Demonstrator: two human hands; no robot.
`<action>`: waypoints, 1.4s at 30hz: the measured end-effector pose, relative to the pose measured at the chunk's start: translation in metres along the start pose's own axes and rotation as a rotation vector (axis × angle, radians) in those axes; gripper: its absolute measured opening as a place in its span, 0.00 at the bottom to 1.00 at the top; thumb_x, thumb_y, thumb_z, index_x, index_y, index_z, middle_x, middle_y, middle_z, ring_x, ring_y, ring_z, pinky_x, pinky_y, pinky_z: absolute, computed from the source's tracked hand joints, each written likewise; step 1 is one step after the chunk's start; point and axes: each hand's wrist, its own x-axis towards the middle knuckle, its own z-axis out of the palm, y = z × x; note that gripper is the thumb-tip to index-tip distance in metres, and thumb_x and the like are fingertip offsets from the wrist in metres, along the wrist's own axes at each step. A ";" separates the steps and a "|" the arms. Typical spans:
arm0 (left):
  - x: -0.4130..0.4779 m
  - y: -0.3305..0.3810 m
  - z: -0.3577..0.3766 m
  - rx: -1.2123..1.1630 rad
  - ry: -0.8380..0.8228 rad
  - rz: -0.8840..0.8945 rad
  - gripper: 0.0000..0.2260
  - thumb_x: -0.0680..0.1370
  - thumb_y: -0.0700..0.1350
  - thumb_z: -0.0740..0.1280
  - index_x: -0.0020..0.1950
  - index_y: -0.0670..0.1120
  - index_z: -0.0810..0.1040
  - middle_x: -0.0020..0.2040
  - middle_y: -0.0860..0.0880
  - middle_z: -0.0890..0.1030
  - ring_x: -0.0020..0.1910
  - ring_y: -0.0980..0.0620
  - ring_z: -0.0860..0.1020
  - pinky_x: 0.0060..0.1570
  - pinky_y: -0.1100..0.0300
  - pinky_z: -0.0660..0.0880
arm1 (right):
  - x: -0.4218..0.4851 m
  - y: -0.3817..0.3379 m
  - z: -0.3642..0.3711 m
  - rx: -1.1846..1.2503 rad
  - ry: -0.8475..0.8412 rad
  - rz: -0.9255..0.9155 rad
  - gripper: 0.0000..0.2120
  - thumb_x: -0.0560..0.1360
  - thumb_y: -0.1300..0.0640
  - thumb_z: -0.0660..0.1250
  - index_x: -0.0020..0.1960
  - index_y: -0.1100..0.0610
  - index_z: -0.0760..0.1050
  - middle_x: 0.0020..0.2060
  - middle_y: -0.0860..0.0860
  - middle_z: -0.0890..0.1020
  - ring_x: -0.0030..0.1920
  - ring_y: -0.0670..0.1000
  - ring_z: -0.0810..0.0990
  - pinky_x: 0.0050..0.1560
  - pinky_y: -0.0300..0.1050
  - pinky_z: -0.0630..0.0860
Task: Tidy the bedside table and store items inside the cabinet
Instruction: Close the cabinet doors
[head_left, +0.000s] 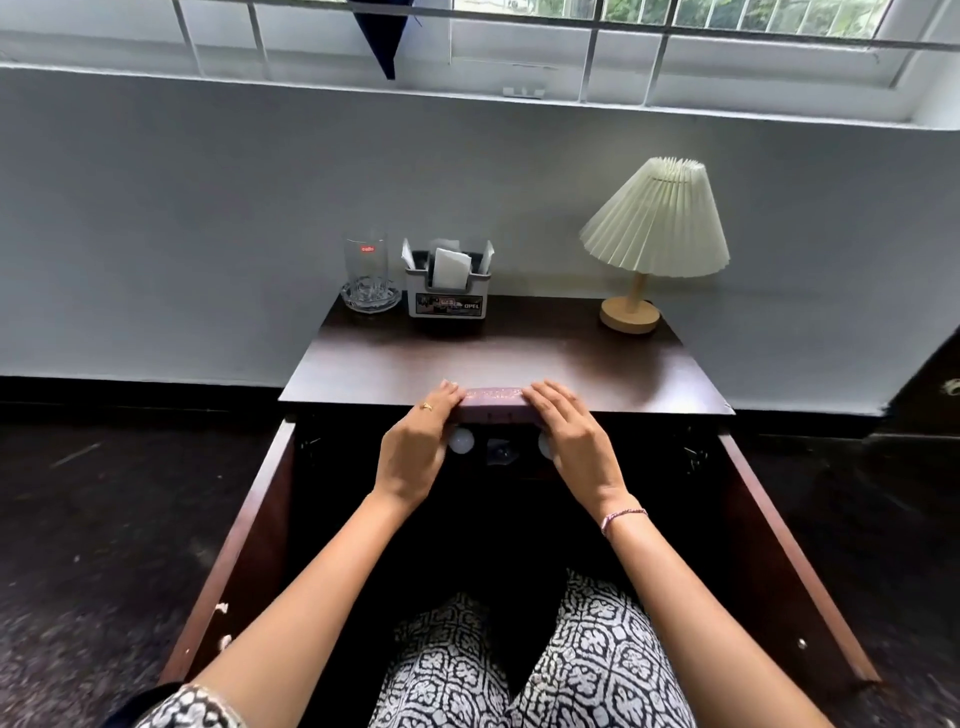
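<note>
Both hands, left hand and right hand, clamp the purple box at the table edge; storing step; next, lower it into the open cabinet.

— Anything readable on the bedside table?

— The grey holder at the far left edge has "OPEL" in white on its front sticker. The glass just left of it carries a small red label, too small to read.

— And the purple box at the near edge?

— Lettering on top, but blurred.
</note>
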 end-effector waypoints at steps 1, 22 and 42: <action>-0.008 0.000 -0.002 0.005 0.005 0.013 0.23 0.70 0.33 0.67 0.65 0.43 0.75 0.64 0.46 0.78 0.63 0.52 0.76 0.63 0.66 0.68 | -0.006 -0.003 0.000 0.034 0.005 -0.008 0.29 0.65 0.74 0.67 0.65 0.62 0.72 0.62 0.56 0.77 0.64 0.55 0.74 0.69 0.44 0.64; -0.044 -0.068 0.076 0.209 -0.569 0.019 0.25 0.65 0.47 0.55 0.57 0.47 0.82 0.55 0.51 0.83 0.49 0.56 0.83 0.43 0.69 0.78 | -0.061 0.009 0.128 0.026 -0.421 0.097 0.37 0.52 0.65 0.81 0.60 0.60 0.77 0.58 0.52 0.81 0.56 0.49 0.81 0.55 0.36 0.75; -0.052 -0.046 0.109 0.442 -0.681 0.020 0.27 0.73 0.48 0.54 0.67 0.34 0.69 0.68 0.37 0.72 0.68 0.43 0.71 0.72 0.55 0.49 | -0.069 -0.005 0.149 -0.166 -0.497 0.138 0.36 0.72 0.58 0.62 0.74 0.65 0.48 0.73 0.62 0.59 0.75 0.57 0.56 0.73 0.48 0.46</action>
